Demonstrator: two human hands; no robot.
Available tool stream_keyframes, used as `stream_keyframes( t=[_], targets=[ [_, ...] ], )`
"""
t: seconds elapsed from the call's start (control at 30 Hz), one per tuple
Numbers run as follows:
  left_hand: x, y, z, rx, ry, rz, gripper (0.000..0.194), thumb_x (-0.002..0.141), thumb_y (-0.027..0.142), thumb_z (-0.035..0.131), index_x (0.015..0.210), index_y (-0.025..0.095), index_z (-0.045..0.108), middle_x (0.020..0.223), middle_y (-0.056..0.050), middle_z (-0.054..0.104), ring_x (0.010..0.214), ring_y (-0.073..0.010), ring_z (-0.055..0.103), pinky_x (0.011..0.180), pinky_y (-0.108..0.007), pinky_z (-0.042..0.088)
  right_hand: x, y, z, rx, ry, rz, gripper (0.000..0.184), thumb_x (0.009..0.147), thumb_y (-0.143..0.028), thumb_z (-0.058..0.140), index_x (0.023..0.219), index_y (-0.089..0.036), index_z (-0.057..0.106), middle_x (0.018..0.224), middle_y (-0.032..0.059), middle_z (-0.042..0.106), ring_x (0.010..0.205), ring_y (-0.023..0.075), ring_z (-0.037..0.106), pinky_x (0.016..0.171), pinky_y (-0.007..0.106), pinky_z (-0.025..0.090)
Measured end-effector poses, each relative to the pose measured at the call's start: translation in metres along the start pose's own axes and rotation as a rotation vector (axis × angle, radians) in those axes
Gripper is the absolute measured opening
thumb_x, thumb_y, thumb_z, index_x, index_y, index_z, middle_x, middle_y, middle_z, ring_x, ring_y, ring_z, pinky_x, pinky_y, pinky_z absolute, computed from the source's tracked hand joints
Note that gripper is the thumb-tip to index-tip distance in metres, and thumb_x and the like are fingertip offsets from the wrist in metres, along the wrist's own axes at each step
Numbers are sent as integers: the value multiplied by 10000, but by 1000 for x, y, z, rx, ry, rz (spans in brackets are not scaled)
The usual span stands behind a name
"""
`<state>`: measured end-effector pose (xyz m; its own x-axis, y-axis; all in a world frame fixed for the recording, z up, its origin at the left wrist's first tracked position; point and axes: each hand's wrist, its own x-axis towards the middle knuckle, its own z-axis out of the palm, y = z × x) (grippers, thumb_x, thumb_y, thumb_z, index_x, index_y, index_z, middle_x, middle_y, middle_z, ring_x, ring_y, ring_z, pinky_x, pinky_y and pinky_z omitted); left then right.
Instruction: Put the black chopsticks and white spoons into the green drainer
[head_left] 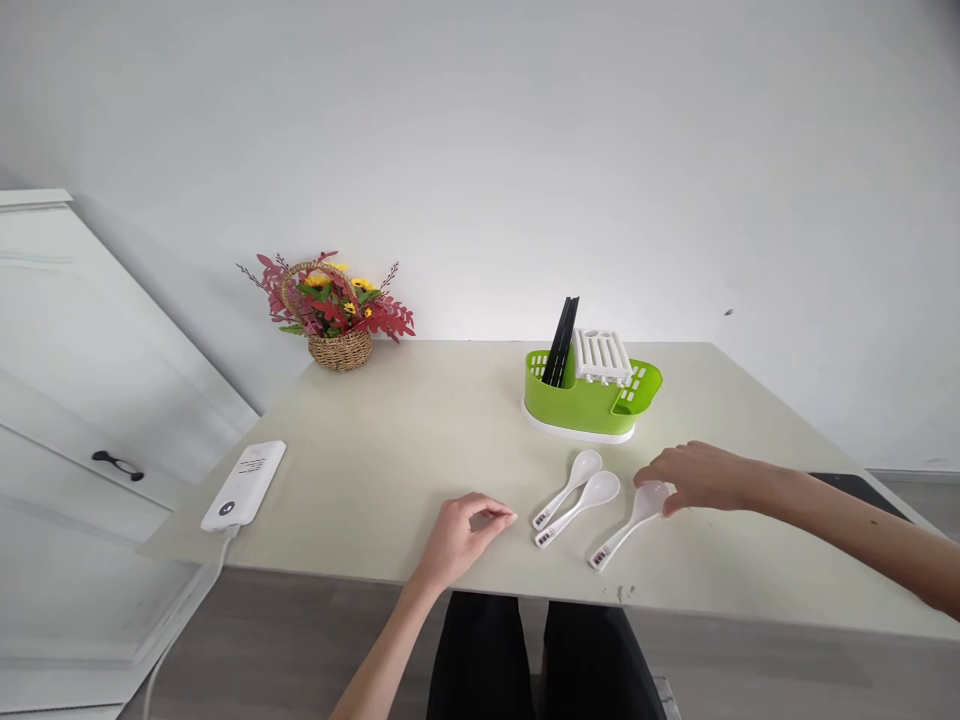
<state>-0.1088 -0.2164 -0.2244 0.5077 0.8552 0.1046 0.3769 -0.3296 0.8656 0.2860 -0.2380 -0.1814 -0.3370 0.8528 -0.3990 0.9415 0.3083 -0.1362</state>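
Note:
Three white soup spoons lie near the front of the table, their labelled handles pointing toward me. My right hand [694,475] reaches in from the right and has its thumb and fingers around the bowl of the rightmost spoon [636,522]; part of that bowl is hidden under the fingers. Side by side to its left are the middle spoon [581,507] and the left spoon [570,485]. My left hand [463,535] rests by the table's front edge, thumb and index finger brought together with nothing visible in them. Behind the spoons stands a green cutlery holder [570,405] containing black chopsticks [561,340].
A white slotted rack [602,357] sits on the holder. At the back left is a wicker basket [340,351] of artificial flowers. A white power bank [247,485] with a cable lies at the left edge. A dark flat object [855,492] is partly behind my right forearm.

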Motion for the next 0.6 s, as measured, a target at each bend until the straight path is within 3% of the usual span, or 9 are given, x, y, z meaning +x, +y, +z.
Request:
stream_keyframes(
  t=[0.17,0.4,0.6],
  targets=[
    [0,-1,0,7,0,1,156,950,377,695,917,280,813,967,11,816,917,-183,752,840,-248,554,-3,0,-3,40,27,-20,302,832,-508,627,1051,-363,777,910,53,745,930,334,702,791,411,459],
    [0,0,-1,-1,-6,7,179,954,407,687,924,283,813,974,6,816,924,-187,753,863,-259,564,-9,-7,-12,58,15,-29,295,842,-525,613,1026,-369,784,894,52,748,926,335,701,793,406,455],
    [0,-1,0,-4,-3,5,159,948,384,694,907,286,813,967,12,817,917,-181,755,855,-248,561,-16,-14,-29,84,83,-36,341,860,-553,604,1092,-373,778,892,50,768,916,329,715,787,390,469]
  ],
)
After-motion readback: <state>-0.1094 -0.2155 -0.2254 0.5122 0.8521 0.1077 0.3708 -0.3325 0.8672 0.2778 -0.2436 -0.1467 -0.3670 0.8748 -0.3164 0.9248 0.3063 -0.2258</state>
